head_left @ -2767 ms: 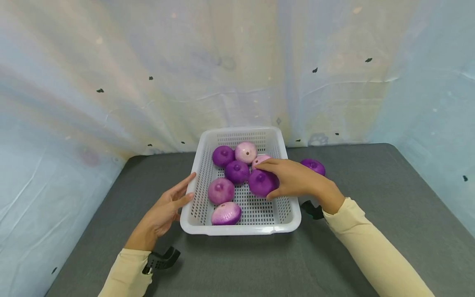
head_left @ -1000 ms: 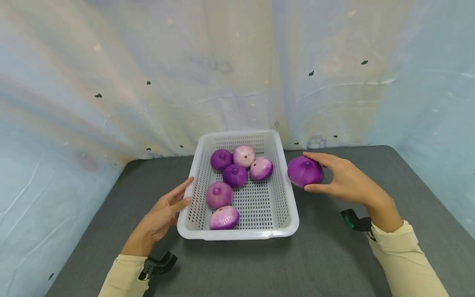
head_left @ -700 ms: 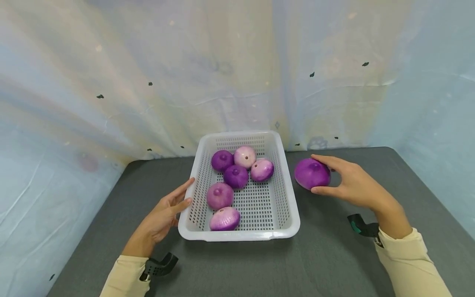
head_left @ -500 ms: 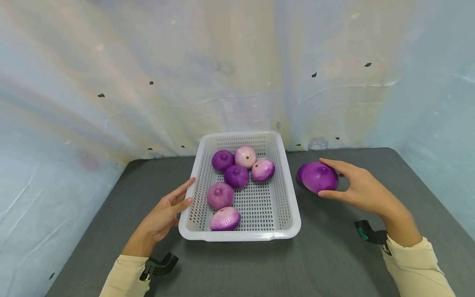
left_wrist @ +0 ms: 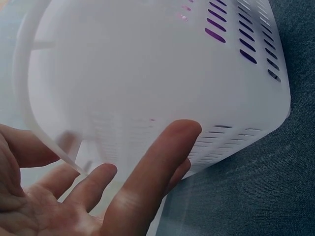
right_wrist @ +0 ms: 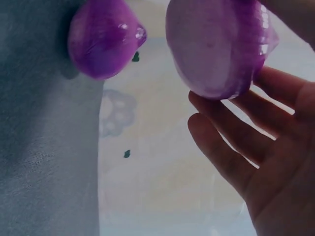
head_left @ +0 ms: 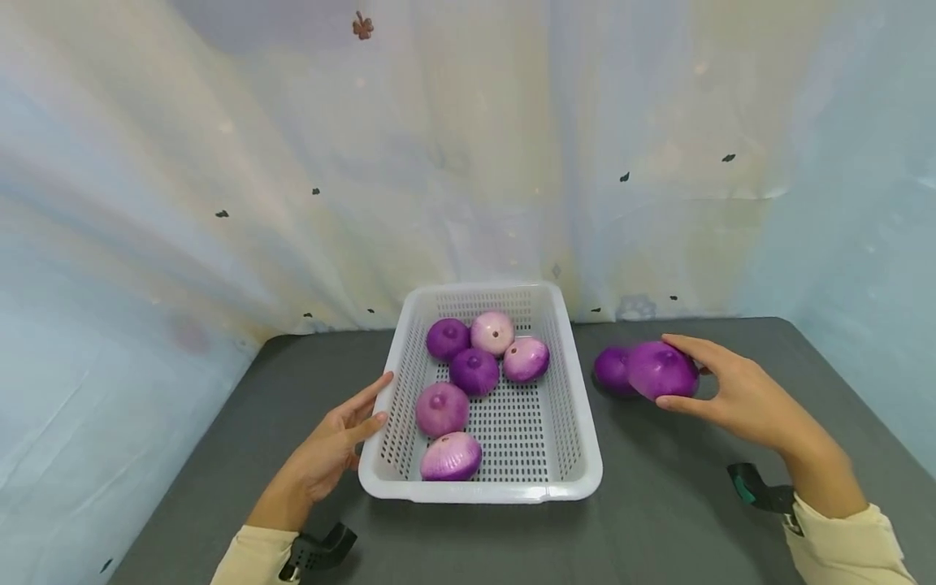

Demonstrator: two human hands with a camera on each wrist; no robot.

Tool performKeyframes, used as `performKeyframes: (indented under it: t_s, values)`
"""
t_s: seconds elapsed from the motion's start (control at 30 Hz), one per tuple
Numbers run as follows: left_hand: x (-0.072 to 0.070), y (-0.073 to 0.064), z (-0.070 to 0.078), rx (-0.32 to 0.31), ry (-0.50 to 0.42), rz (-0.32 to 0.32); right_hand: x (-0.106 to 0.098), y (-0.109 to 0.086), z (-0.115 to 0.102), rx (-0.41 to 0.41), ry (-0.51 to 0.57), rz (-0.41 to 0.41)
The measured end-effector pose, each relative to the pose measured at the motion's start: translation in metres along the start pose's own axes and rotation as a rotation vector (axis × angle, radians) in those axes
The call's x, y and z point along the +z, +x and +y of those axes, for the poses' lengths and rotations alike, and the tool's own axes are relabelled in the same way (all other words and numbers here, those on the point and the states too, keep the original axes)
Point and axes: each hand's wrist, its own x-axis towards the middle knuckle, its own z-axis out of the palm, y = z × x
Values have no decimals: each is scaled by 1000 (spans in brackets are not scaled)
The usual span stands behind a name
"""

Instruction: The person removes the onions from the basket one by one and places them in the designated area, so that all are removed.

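Fingers and thumb of my left hand (head_left: 332, 443) touch the left rim of a white perforated plastic basket (head_left: 478, 492); in the left wrist view they lie against its outer wall (left_wrist: 128, 69). Inside the basket are several purple and pink onions (head_left: 442, 409). To the right of it, my right hand (head_left: 746, 398) grips a large purple onion (head_left: 661, 370) between thumb and fingers. The right wrist view shows the pale, flat-looking underside of this onion (right_wrist: 206, 49) above the table. Just left of it, another purple onion (head_left: 611, 370) sits on the table, overlapped in the head view.
A dark grey cloth-covered table (head_left: 512, 544) carries everything. Behind it and along both sides hangs a pale patterned curtain (head_left: 468, 162), close to the table's back edge. Black straps (head_left: 322, 551) sit at both wrists.
My right hand has lifted the large onion out of the basket and carried it right, past the onion on the table. The left hand stays at the rim. The head view has tilted up slightly.
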Motion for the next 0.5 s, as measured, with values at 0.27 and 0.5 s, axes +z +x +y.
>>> performKeyframes:
  t_s: [0.27,0.5]
  values:
    - [-2,0,-5,12,-14,-6,3,0,17,43,3,-20]
    - [-1,2,-6,2,-29,8,8,0,31,83,-17,-4]
